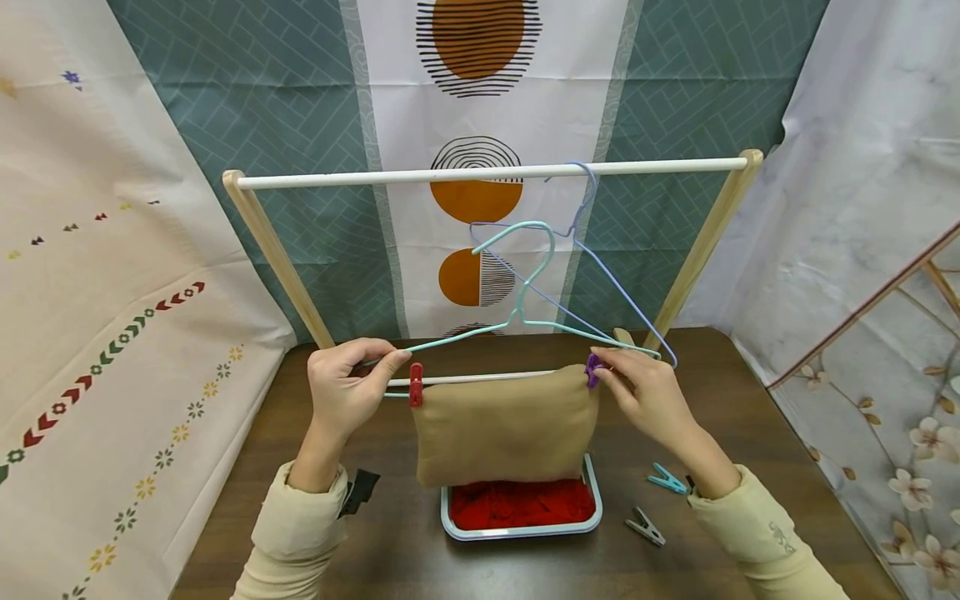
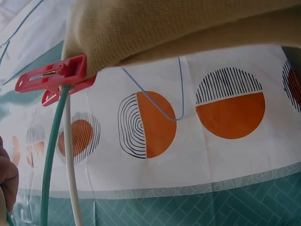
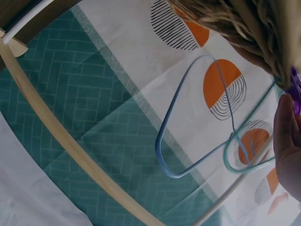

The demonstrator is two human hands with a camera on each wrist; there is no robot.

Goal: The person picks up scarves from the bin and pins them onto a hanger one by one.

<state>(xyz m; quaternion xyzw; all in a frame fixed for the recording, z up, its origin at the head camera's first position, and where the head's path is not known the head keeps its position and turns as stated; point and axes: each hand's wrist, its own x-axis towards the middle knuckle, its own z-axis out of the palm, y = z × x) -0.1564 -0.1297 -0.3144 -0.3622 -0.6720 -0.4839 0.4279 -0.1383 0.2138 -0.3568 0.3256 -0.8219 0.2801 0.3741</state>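
Note:
My left hand (image 1: pixel 348 379) grips the left end of a mint-green hanger (image 1: pixel 530 224), which is held upright in front of the rack. From its bottom bar hangs a folded tan cloth (image 1: pixel 506 425), with a red clothespin (image 1: pixel 416 386) clamped at its left corner. The left wrist view shows that red clothespin (image 2: pixel 59 75) biting the cloth and the green bar together. At the cloth's right corner, my right hand (image 1: pixel 647 392) pinches a purple clothespin (image 1: pixel 592 371) between thumb and fingers. Only part of the purple clothespin (image 3: pixel 295 92) shows in the right wrist view.
A lavender hanger (image 1: pixel 622 293) hangs from the white rod (image 1: pixel 337 178) of a wooden rack behind the hands. Below the cloth stands a white-rimmed tray (image 1: pixel 525 532) holding red fabric (image 1: pixel 517 507). A blue clothespin (image 1: pixel 666 479) and a grey clothespin (image 1: pixel 645 527) lie to its right.

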